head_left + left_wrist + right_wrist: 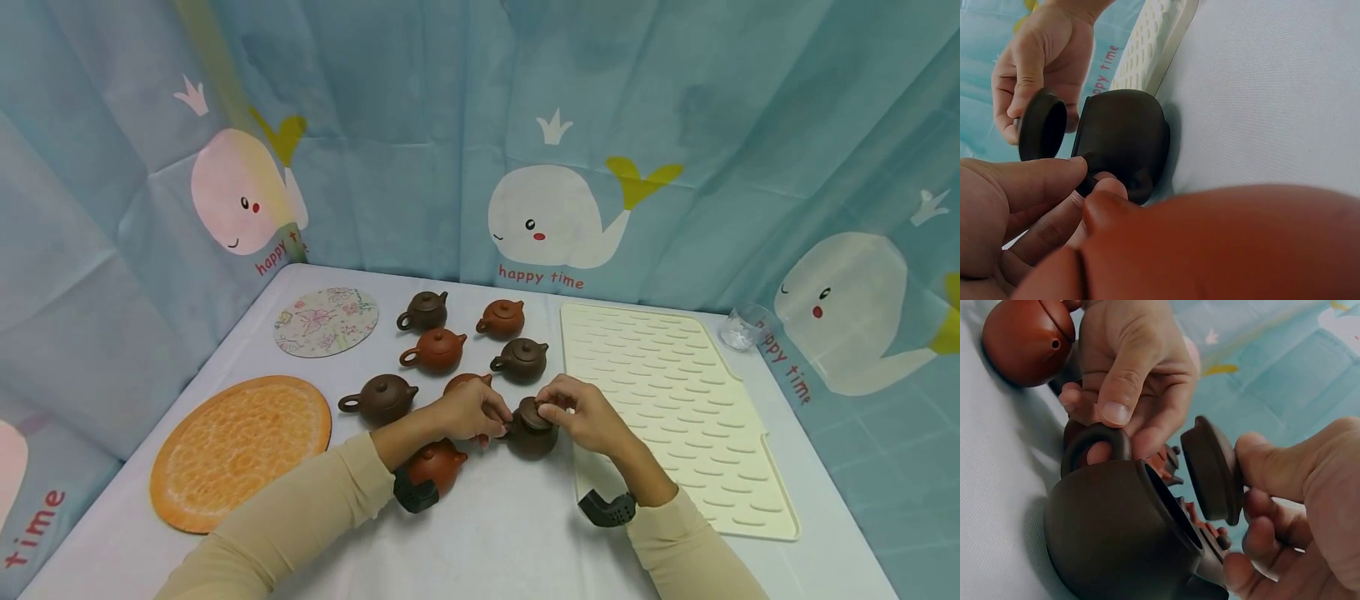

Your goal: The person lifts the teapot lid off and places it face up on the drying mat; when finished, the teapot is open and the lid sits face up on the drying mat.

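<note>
Left hand (474, 410): pinches handle (1074, 450)
Right hand (588, 414): pinches lid (1210, 472), tilted off the mouth
Lidless teapot (531, 446): on table (510, 542), between hands
Front red teapot (442, 472): partly behind left wrist (401, 437)
Cream mat (675, 417): just right

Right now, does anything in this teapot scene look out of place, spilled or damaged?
Only the dark lid stands out: the right hand holds it off the open teapot, whose handle the left hand pinches. That looks deliberate. No spill or damage shows.

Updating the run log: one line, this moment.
left hand: holds handle of brown round clay teapot | right hand: holds its round brown lid | lid: off rim
</note>
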Demonstrator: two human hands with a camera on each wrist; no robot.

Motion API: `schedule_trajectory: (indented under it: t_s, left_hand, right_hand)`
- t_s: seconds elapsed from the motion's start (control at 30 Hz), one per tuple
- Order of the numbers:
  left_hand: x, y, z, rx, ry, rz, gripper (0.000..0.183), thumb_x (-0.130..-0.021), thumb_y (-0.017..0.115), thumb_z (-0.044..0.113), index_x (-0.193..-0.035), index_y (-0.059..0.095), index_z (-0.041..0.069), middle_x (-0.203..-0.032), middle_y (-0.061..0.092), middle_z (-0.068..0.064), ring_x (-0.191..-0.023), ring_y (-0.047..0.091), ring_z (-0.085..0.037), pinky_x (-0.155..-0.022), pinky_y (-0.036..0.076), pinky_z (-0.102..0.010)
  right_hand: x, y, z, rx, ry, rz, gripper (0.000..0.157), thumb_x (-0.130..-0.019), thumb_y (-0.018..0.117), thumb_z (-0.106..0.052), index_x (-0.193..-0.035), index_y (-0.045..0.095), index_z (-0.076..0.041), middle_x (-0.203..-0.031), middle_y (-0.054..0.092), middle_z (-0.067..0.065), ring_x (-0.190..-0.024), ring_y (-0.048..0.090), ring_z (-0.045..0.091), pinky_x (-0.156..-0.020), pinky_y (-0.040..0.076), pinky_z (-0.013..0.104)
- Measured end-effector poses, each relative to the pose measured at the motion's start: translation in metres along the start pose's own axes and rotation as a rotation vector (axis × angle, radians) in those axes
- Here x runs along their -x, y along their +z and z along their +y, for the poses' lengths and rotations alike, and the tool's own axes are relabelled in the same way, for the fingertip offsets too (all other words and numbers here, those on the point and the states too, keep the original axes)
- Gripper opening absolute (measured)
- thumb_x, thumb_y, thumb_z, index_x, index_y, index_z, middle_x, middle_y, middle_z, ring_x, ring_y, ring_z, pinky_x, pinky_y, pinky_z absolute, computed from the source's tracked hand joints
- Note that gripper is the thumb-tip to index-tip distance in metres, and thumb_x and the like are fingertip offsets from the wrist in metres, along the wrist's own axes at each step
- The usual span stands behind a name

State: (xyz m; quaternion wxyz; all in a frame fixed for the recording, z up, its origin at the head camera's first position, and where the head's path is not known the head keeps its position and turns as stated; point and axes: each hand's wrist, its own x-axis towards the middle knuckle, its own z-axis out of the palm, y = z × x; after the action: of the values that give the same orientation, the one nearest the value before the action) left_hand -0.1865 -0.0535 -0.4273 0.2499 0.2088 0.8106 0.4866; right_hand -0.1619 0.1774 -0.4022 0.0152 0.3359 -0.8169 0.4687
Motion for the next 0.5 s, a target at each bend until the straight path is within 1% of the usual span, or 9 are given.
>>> schedule_trajectory:
  t_s: [0.1,0.2,0.3,0.4,0.5]
  left_hand:
    - [0.0,0.0,0.001,-0.001,0.001,0.0,0.01,-0.083,0.073,-0.002,-0.09,0.073,0.005,-0.077,0.07,-0.009,-0.053,0.062,-0.02,-0.047,0.047,-0.028]
    - [0.0,0.0,0.0,-0.001,-0.001,0.0,0.01,-0.083,0.073,-0.002,-0.091,0.073,0.005,-0.077,0.07,-0.009,-0.053,0.062,-0.02,-0.046,0.046,-0.026]
    - [0.0,0.0,-0.001,-0.003,-0.01,0.002,0.011,-0.083,0.073,-0.002,-0.091,0.073,0.007,-0.077,0.07,-0.007,-0.053,0.063,-0.02,-0.046,0.045,-0.025]
    - [0.0,0.0,-0.001,-0.002,-0.018,0.004,0.012,-0.083,0.073,-0.001,-0.091,0.073,0.008,-0.077,0.071,-0.006,-0.054,0.063,-0.019,-0.046,0.045,-0.025]
    - [0.0,0.0,-0.001,0.002,-0.012,0.003,0.012,-0.083,0.073,-0.002,-0.091,0.073,0.007,-0.077,0.07,-0.006,-0.053,0.063,-0.02,-0.046,0.046,-0.025]
  right_hand:
    - [0.001,-0.001,0.0,-0.047,0.044,-0.001,0.006,-0.089,0.064,0.007,-0.094,0.066,0.004,-0.083,0.062,0.011,-0.069,0.054,0.018,-0.059,0.045,0.028]
    - [0.002,-0.001,0.0,-0.089,0.08,0.018,0.005,-0.09,0.062,0.006,-0.094,0.065,0.006,-0.082,0.063,0.011,-0.068,0.055,0.019,-0.059,0.046,0.027]
    - [0.003,-0.001,0.008,-0.143,0.095,0.046,0.005,-0.091,0.06,0.006,-0.095,0.063,0.009,-0.082,0.063,0.013,-0.068,0.058,0.027,-0.06,0.049,0.031]
    - [0.005,0.0,0.022,-0.21,0.097,0.065,0.005,-0.092,0.059,0.008,-0.096,0.063,0.01,-0.082,0.063,0.014,-0.069,0.06,0.034,-0.062,0.052,0.038]
    - [0.007,0.001,0.033,-0.282,0.097,0.075,0.006,-0.092,0.059,0.008,-0.095,0.063,0.008,-0.082,0.064,0.015,-0.068,0.061,0.037,-0.063,0.054,0.042]
